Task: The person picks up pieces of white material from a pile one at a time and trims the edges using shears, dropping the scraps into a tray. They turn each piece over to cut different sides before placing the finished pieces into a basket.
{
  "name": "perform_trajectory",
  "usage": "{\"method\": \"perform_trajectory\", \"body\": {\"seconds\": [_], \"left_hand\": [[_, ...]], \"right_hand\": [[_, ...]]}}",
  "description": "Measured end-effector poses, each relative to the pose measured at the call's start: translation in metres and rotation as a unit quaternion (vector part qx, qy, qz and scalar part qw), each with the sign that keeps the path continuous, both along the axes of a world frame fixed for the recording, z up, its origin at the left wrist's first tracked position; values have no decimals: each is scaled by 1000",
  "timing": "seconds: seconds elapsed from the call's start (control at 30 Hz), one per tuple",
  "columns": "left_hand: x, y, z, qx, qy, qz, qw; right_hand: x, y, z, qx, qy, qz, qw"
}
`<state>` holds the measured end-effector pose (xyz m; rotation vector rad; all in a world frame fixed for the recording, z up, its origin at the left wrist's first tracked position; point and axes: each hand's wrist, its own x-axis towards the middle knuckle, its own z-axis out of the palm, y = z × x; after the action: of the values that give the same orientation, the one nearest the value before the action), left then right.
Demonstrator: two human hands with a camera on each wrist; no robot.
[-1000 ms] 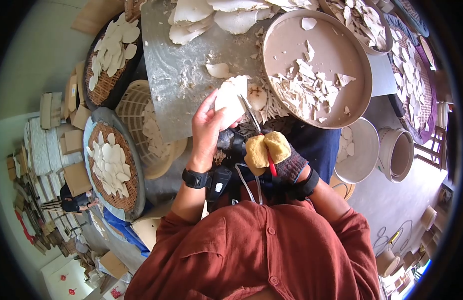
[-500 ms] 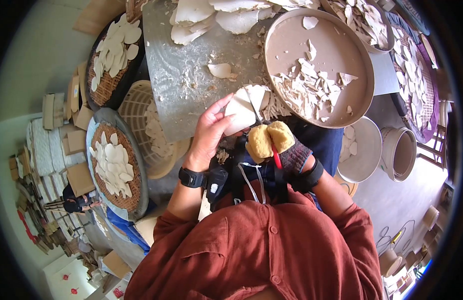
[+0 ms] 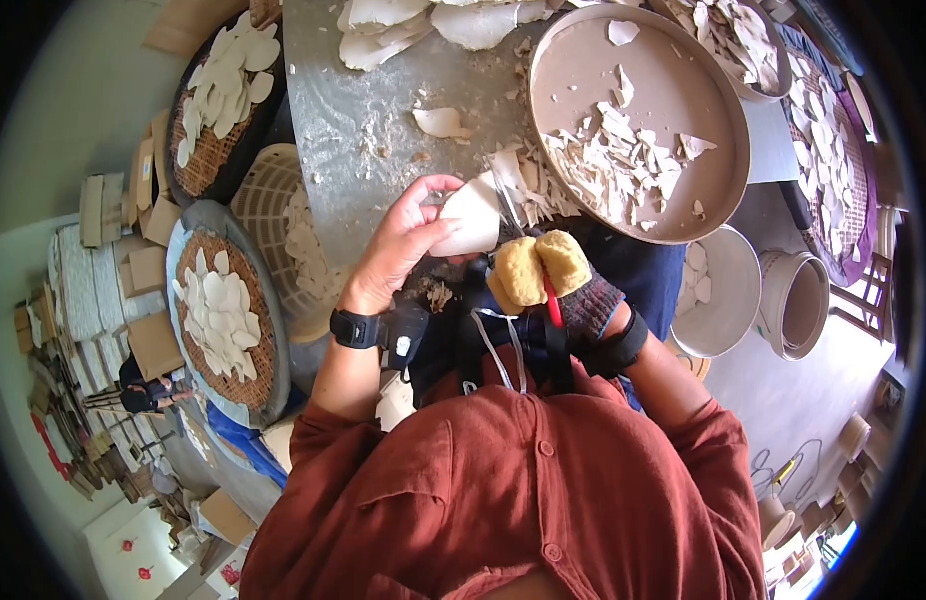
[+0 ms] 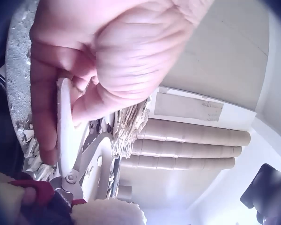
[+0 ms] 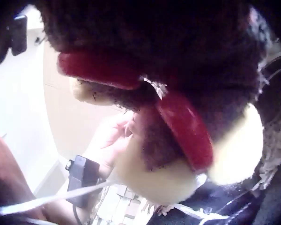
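My bare left hand (image 3: 408, 245) pinches a flat white oval slice (image 3: 473, 222) between thumb and fingers, over the metal table's near edge. In the left wrist view the slice (image 4: 65, 126) shows edge-on beside spread scissor blades (image 4: 100, 157). My right hand (image 3: 591, 308) wears a dark knitted glove and grips scissors (image 3: 553, 305) with red handles. Yellow foam pads (image 3: 523, 272) cover its fingers. The blades reach up to the slice's right edge. In the right wrist view the red handles (image 5: 185, 131) stand spread apart against the glove.
A round brown tray (image 3: 683, 210) of white offcuts stands on the metal table (image 3: 363, 130). Stacked larger white slices (image 3: 383, 40) lie at the back. Wicker trays (image 3: 223, 365) of slices, a plastic basket (image 3: 273, 200) and a pale bucket (image 3: 718, 320) surround the table.
My left hand first moved right, then back left and tilted the slice lower. The scissor blades have swung more upright along its right edge; the right hand has risen slightly.
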<state>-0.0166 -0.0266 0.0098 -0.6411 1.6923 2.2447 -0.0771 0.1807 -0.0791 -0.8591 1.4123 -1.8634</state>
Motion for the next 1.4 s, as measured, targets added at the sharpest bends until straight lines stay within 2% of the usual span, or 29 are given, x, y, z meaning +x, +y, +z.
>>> {"method": "perform_trajectory", "body": {"seconds": [0.03,0.13,0.17,0.2,0.23,0.33,0.37,0.4,0.43,0.47,0.57,0.67,0.77,0.87,0.9,0.97,1.0,1.03,1.13,1.17,1.2,1.23,1.33,1.4], "left_hand": [[1,-1,2,-5,-10,-27,1000],[5,-7,-17,0,33,49,998],[5,-4,-19,-12,46,124,991],[4,4,-20,-26,59,198,978],[3,10,-22,-41,72,270,959],[4,17,-48,-56,113,352,927],[3,21,-49,-78,106,369,920],[4,23,-52,-74,107,372,919],[4,23,-56,-70,108,375,918],[3,23,-58,-65,110,377,917],[0,20,-59,-53,117,366,922],[-2,17,-61,-53,137,365,919],[-4,16,-57,-59,145,358,921],[-4,19,-50,-51,132,318,937],[-5,21,-49,-46,125,299,945],[-5,28,-46,-40,121,281,951],[-5,30,-45,-38,119,272,954],[-5,28,-47,-39,119,265,956],[-7,30,-50,-14,138,280,950],[-7,28,-50,-16,134,270,953],[-7,25,-50,-17,130,262,956],[-7,23,-50,-19,127,253,959],[-7,22,-50,-29,131,255,957],[-6,20,-45,-37,118,241,963]], "right_hand": [[-2,2,1,4,43,5,999],[-3,9,-4,29,-61,38,997],[0,11,4,-4,-285,58,957],[1,10,8,-38,-493,75,866],[-1,8,6,-53,-364,134,920],[8,7,16,-12,-398,119,910],[10,7,12,17,-262,98,960],[12,6,10,55,-125,62,989],[10,9,9,74,79,43,993],[8,10,13,89,280,21,956],[11,13,16,122,249,47,960],[14,12,8,146,279,42,948],[15,11,12,88,246,53,964],[10,11,5,81,301,43,949],[14,11,2,84,179,64,978],[9,4,1,31,104,52,993],[10,3,1,19,-58,71,996],[12,2,2,4,-222,66,973],[13,5,7,6,-125,67,990],[10,7,10,30,12,64,997],[5,9,14,53,150,61,985],[2,11,16,75,285,58,954],[9,7,21,66,289,19,955],[13,7,23,21,172,34,984]]}}
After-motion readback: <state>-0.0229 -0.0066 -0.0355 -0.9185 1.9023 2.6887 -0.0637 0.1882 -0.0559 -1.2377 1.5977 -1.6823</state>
